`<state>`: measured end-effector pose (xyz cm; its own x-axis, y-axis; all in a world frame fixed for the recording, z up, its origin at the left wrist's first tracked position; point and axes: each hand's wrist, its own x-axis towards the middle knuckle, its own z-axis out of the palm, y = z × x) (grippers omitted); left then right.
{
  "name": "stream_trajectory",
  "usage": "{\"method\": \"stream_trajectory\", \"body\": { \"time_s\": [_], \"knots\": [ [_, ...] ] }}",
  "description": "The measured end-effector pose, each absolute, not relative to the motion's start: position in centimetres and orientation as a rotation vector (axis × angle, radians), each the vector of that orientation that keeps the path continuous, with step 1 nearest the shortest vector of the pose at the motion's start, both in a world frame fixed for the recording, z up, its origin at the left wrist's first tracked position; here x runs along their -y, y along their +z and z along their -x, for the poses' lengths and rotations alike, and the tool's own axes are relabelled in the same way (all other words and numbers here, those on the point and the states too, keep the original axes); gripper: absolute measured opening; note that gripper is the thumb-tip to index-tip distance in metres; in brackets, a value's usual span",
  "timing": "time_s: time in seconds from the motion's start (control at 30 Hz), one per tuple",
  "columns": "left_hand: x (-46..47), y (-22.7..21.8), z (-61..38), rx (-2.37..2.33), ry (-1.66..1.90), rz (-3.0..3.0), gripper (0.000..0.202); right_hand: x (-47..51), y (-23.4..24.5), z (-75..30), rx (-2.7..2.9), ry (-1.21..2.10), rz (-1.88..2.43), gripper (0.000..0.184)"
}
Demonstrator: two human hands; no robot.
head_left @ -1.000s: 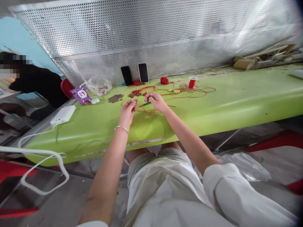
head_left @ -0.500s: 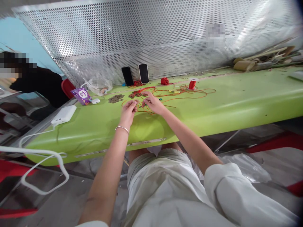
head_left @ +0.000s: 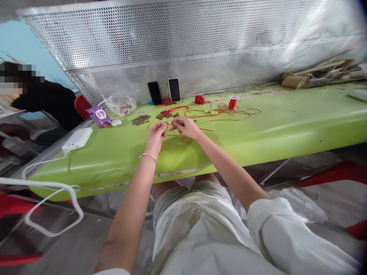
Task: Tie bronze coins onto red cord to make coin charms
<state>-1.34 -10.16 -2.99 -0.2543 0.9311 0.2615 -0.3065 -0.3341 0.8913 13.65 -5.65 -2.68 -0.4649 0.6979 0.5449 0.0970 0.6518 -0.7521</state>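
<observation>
Over the front part of the green table, my left hand [head_left: 156, 134] is closed in a pinch on thin red cord. My right hand [head_left: 186, 126] pinches at the same cord, its fingertips almost meeting the left ones. Whatever else sits between the fingertips is too small to make out. Loose loops of orange-red cord [head_left: 206, 130] spread on the table beneath and right of my hands. Just beyond my fingers lies a pile of brown coins with red cord [head_left: 164, 114]. A second pile of coins [head_left: 141, 120] is to the left of it.
Two phones [head_left: 174, 90] lean on the perforated metal screen [head_left: 200, 49]. A ball of red cord [head_left: 200, 99] and a red spool [head_left: 233, 103] stand at the back. Leftward are a purple packet [head_left: 99, 116], a plastic bag [head_left: 120, 105] and a white power bank [head_left: 77, 139]. Another person sits far left.
My right hand has drawn down slightly and its fingers have closed in toward my left fingertips. The left hand stays nearly in place, still pinching.
</observation>
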Motion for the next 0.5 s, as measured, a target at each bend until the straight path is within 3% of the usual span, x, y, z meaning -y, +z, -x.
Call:
{"method": "stream_trajectory", "body": {
  "time_s": [0.5],
  "knots": [
    [10.28,-2.88,1.32,-0.912,1.717,-1.054,0.016,5.84,-2.51,-13.55,1.961,0.822,0.562,0.013]
  ]
}}
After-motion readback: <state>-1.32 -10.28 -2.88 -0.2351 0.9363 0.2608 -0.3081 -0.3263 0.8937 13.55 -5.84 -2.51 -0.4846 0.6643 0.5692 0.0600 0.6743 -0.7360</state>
